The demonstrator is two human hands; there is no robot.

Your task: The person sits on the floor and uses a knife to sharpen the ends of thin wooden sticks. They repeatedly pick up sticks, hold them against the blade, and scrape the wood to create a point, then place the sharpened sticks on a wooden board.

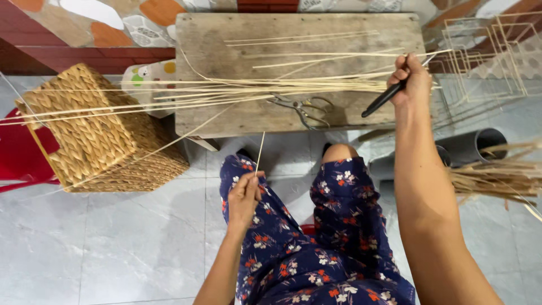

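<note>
My left hand (244, 196) pinches the near end of a thin pale cane strip (260, 151) over my lap; the strip rises toward the wooden board (226, 45). Stretched out over the board's right end, my right hand (411, 79) grips a black-handled tool (384, 99) and touches the ends of a long bundle of cane strips (237, 90) lying across the board. Metal pliers (302, 107) rest on the board just below that bundle.
A woven basket (96, 133) sits at the left beside a red stool (17, 152). Thin wire frames (485, 56) stand at the far right. A grey pipe (474, 144) and a sheaf of dry fibre (499, 178) lie to the right of my knees.
</note>
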